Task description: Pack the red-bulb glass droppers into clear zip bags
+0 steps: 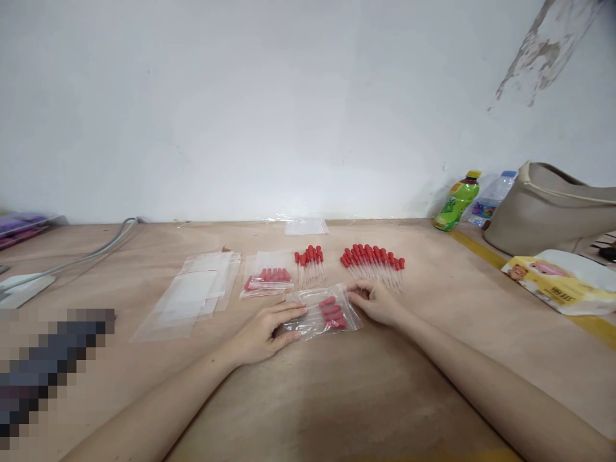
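Note:
A clear zip bag (312, 316) holding several red-capped droppers lies flat on the wooden table (337, 398). My left hand (267, 330) rests on the bag's left end, its fingers and thumb spread apart. At the bag's upper right corner, my right hand (373, 300) pinches the edge between thumb and fingers. Just behind are filled bags (274, 274) with red caps showing. A small group of loose red-topped droppers (312, 260) lies behind the held bag, and a larger group (373, 260) is to its right.
Flat clear bags (185, 298) are spread at the left. A white stack (305, 226) sits by the wall. At the right are a green bottle (457, 200), a clear bottle (493, 199), a beige bag (548, 212) and a tissue pack (561, 282). A cable (103, 247) runs at the left.

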Demonstrator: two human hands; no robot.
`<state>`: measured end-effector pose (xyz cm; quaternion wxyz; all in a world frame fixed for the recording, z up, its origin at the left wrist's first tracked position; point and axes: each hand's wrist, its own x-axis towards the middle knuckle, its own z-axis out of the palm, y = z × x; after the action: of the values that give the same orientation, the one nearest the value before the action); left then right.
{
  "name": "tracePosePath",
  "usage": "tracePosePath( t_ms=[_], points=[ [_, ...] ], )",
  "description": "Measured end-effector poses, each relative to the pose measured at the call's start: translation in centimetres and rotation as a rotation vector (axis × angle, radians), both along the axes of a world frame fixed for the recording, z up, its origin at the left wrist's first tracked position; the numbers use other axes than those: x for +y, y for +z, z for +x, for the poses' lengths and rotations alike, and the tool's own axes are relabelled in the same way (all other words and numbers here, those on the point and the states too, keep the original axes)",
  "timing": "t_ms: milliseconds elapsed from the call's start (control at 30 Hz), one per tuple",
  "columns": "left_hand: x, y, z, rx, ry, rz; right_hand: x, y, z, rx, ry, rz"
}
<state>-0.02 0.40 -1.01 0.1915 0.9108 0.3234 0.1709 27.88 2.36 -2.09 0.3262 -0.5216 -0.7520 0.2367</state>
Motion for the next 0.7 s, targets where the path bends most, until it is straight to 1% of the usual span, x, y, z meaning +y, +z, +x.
tracePosePath(
  t_ms=[33,100,167,233,300,433,567,633,700],
  points=[
    [0.0,0.0,0.0,0.002,0.002,0.0,0.4,0.2,0.2,-0.026,-0.084,0.038],
    [0.0,0.0,-0.1,0.004,0.002,0.002,1.1,0.9,0.3,-0.149,-0.236,0.135],
    [0.0,0.0,-0.1,0.006,0.001,0.004,1.9,1.6,0.2,-0.292,-0.35,0.183],
    [0.0,-0.1,-0.1,0.008,0.002,0.008,2.6,2.1,-0.3,-0.405,-0.434,0.156],
    [0.0,-0.1,-0.1,0.011,-0.001,0.012,3.4,2.3,-1.0,-0.493,-0.494,0.098],
    [-0.1,0.1,-0.1,0.021,0.002,0.009,4.8,1.8,-2.3,-0.608,-0.556,-0.008],
    [-0.1,0.2,-0.1,0.028,0.006,0.015,4.9,1.7,-3.0,-0.633,-0.566,0.0],
    [-0.1,0.2,-0.1,0.03,0.007,0.015,4.6,1.9,-2.9,-0.588,-0.579,0.035],
    [-0.1,0.1,-0.1,0.033,0.015,0.015,4.1,2.2,-2.5,-0.456,-0.562,0.079]
  ],
)
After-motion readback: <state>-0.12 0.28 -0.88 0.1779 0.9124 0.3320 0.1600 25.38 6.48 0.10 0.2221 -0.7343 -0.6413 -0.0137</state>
